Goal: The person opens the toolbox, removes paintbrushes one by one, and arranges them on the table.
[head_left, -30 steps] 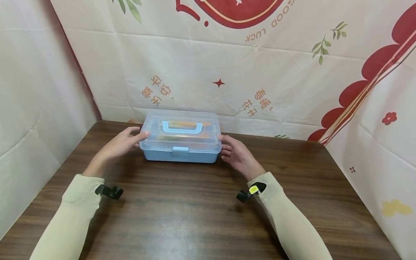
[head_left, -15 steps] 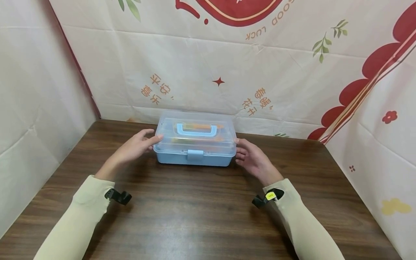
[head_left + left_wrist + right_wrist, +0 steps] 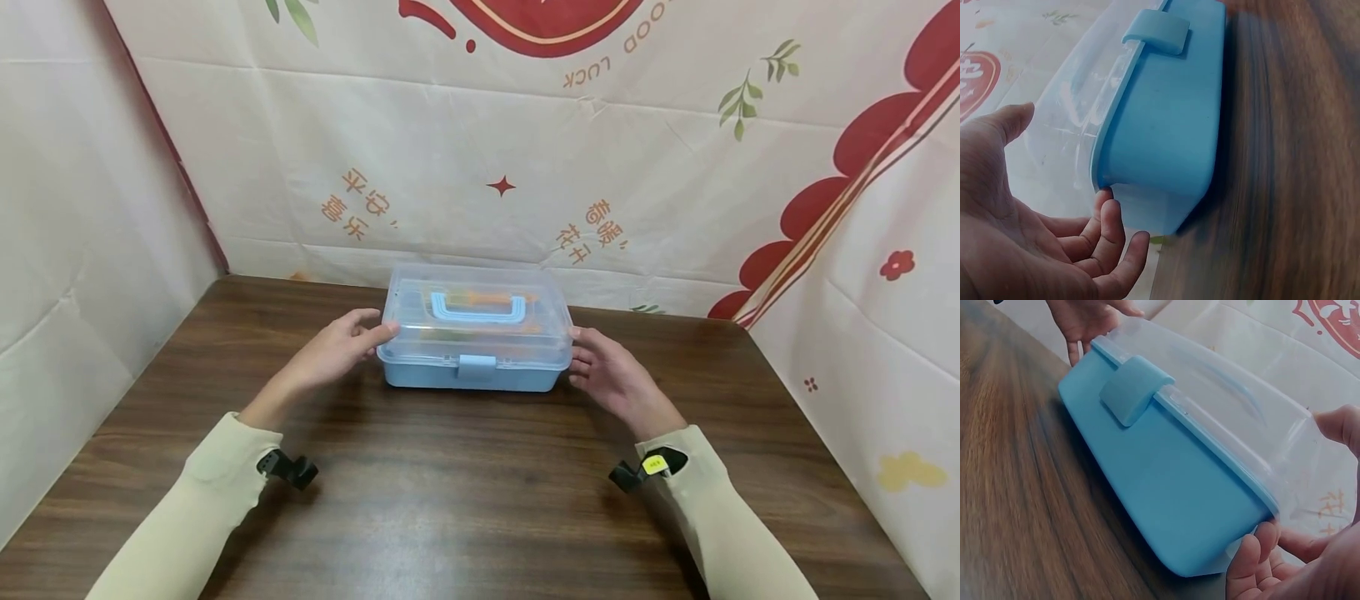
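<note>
A storage box (image 3: pixel 423 375) with a light-blue base and a clear lid (image 3: pixel 420 279) sits toward the back of the table. Its blue handle (image 3: pixel 478 317) lies folded on the lid, and the front latch (image 3: pixel 1137 390) is down. Orange and green shapes show through the lid. My left hand (image 3: pixel 330 352) holds the box's left end, thumb against the lid and curled fingers (image 3: pixel 1110 215) at the rim. At the opposite end my right hand (image 3: pixel 617 379) grips in the same way, with its fingers (image 3: pixel 1266 537) tucked under the rim.
The box stands on a dark wood-grain table (image 3: pixel 450 492). A printed white cloth (image 3: pixel 450 133) hangs close behind the box, and more cloth hangs at both sides. A black strap (image 3: pixel 288 468) sits on each wrist.
Both hands have moved the box to the right and a little nearer to me. It remains between them, and the lid stays closed.
</note>
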`<state>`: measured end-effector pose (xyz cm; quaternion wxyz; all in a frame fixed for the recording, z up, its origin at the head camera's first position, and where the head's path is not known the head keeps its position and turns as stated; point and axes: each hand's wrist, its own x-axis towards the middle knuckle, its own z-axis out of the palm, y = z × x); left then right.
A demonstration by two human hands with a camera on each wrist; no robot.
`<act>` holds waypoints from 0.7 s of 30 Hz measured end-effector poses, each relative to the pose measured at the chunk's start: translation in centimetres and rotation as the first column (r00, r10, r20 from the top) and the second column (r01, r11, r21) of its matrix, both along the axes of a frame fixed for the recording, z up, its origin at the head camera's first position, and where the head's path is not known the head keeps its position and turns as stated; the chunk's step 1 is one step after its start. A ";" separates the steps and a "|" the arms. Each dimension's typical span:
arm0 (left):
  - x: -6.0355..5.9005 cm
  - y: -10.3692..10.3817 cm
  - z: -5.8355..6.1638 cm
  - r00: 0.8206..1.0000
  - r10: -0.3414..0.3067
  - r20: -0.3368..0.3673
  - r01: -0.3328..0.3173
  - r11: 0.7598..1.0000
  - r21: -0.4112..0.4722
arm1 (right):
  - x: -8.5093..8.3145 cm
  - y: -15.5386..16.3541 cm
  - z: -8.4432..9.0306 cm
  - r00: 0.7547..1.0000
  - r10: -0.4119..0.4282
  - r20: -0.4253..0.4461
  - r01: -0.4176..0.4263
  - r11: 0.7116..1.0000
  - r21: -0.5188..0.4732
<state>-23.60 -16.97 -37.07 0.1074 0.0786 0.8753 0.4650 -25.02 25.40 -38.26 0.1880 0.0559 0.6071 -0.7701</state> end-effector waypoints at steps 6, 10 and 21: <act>0.3 0.8 -0.2 1.000 -0.012 -0.008 0.012 1.000 -0.015 | 0.8 1.1 0.1 1.000 0.024 -0.014 -0.024 1.000 0.015; 0.6 1.2 -0.2 1.000 -0.017 -0.006 0.017 1.000 -0.024 | 1.3 1.7 0.3 0.999 0.031 -0.021 -0.030 0.999 0.026; 0.9 2.4 -0.3 0.999 -0.046 -0.023 0.044 0.996 -0.079 | 2.3 3.5 -0.1 0.996 0.068 -0.056 -0.065 0.996 0.057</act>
